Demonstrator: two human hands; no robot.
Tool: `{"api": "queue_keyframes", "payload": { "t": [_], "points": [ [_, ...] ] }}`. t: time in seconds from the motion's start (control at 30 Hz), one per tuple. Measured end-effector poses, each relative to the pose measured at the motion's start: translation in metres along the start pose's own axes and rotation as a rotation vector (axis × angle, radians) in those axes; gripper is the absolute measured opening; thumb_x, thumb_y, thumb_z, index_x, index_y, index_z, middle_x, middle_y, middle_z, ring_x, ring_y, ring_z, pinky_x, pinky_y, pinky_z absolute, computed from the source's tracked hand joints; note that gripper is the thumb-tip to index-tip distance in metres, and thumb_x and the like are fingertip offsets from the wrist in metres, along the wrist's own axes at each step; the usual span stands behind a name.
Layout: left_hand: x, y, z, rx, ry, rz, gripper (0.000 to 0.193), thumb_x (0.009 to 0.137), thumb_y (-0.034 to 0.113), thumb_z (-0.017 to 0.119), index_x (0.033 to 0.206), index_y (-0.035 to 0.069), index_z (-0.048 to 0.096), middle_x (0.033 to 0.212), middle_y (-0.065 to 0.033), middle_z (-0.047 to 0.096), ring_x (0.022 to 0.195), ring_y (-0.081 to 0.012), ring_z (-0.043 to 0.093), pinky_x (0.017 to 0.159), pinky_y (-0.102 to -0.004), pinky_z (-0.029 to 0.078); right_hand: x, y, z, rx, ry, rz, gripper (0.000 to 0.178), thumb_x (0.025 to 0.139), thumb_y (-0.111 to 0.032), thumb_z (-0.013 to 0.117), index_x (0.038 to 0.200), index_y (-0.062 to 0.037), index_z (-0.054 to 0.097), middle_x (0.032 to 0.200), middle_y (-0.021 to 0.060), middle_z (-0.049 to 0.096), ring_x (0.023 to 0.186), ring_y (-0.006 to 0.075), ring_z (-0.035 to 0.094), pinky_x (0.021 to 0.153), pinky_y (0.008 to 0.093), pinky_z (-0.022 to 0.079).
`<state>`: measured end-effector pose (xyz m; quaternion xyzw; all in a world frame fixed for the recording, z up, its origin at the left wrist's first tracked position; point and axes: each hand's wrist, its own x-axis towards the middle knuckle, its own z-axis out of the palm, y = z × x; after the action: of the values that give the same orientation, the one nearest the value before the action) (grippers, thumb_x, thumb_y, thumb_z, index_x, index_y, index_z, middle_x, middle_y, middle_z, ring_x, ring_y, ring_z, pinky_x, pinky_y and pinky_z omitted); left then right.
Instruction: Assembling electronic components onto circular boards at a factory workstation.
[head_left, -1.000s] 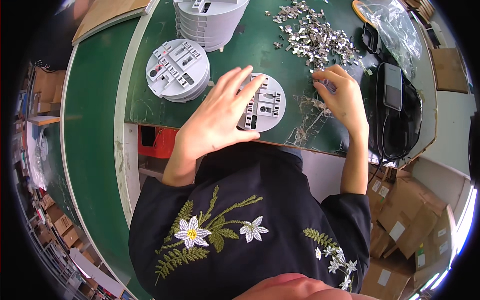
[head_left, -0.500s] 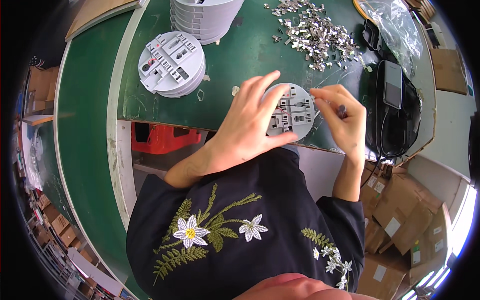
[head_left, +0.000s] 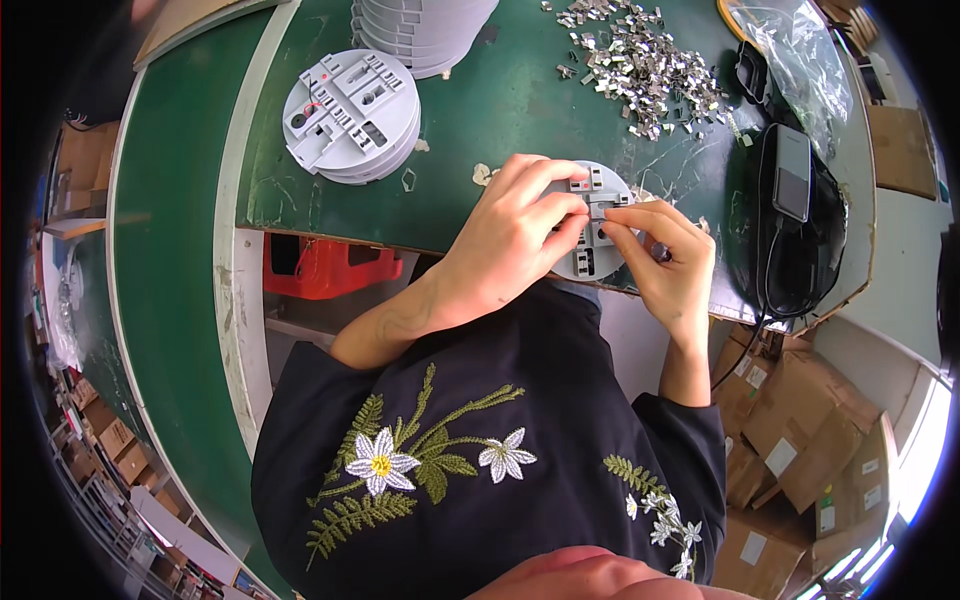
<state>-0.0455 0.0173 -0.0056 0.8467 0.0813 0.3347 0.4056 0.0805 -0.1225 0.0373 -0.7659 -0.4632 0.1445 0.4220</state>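
A round grey plastic base [head_left: 618, 182] with raised slots lies at the front edge of the green table, between my hands. My left hand [head_left: 515, 228] reaches over its left side, thumb and forefinger closed together near its middle; whatever they pinch is too small to make out. From the right, my right hand [head_left: 668, 265] brings its closed thumb and forefinger to the same spot. The dark rounded end of a slim tool [head_left: 660, 252] sticks out of my right hand. The fingers hide the rest of the tool and the middle of the base.
Small metal clips [head_left: 650, 85] lie heaped at the back. Similar bases [head_left: 350, 115] are stacked at the left, before a taller grey stack [head_left: 425, 35]. A power bank [head_left: 790, 175] with a cable rests on a black bag [head_left: 825, 240] at the right. A red crate [head_left: 350, 268] sits below the table.
My left hand has gone from spread around the base to a pinch over its middle. My right hand has moved left and slightly down, its fingertips now meeting the left ones.
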Motion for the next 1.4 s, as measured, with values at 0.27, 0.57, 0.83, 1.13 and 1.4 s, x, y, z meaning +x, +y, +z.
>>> {"api": "queue_keyframes", "payload": {
  "t": [0.27,0.57,0.83,1.13,1.4],
  "points": [
    [0.0,0.0,0.002,0.018,0.003,0.012,0.015,0.076,-0.003,0.072,0.089,0.002,0.065,0.123,-0.0069,0.061,0.107,-0.0251,0.055,0.091,-0.0335,0.047,0.0,-0.006,0.004,-0.026,0.02,-0.005,0.01,0.079,0.003,0.075,0.088,-0.0002,0.073,0.084,0.0035,0.067,0.058,0.0112,0.049,0.053,0.0224,0.039],
    [-0.001,0.0,0.003,0.044,0.003,0.013,0.016,0.075,-0.003,0.072,0.088,0.003,0.065,0.123,-0.0062,0.061,0.108,-0.0251,0.054,0.092,-0.0335,0.047,0.003,-0.006,0.005,-0.055,-0.011,-0.037,0.011,0.08,0.004,0.074,0.089,0.0002,0.071,0.084,0.0036,0.066,0.058,0.0117,0.05,0.053,0.023,0.039],
    [-0.001,0.0,0.006,0.057,0.02,0.006,0.016,0.075,-0.003,0.072,0.088,0.003,0.065,0.123,-0.0061,0.061,0.107,-0.0248,0.054,0.091,-0.0332,0.047,0.002,-0.009,0.01,-0.084,0.025,-0.065,0.01,0.081,0.005,0.072,0.089,0.0001,0.069,0.085,0.0054,0.065,0.06,0.0141,0.051,0.054,0.0244,0.041],
    [-0.004,0.001,0.003,0.026,0.061,-0.011,0.016,0.077,-0.003,0.072,0.092,0.002,0.066,0.123,-0.0073,0.06,0.103,-0.0236,0.054,0.087,-0.0323,0.046,0.009,-0.01,0.004,-0.12,-0.11,-0.072,0.01,0.083,0.006,0.066,0.091,0.0004,0.065,0.089,0.0048,0.064,0.063,0.0134,0.049,0.056,0.0237,0.039],
    [-0.012,-0.002,0.0,-0.001,0.058,-0.061,0.016,0.081,-0.003,0.069,0.095,0.001,0.063,0.124,-0.0105,0.056,0.101,-0.0268,0.053,0.088,-0.0342,0.046,0.021,-0.004,0.004,-0.15,-0.227,-0.208,0.013,0.085,0.008,0.062,0.095,0.001,0.062,0.09,0.0069,0.062,0.063,0.0169,0.05,0.058,0.0266,0.041]
  ]
}}
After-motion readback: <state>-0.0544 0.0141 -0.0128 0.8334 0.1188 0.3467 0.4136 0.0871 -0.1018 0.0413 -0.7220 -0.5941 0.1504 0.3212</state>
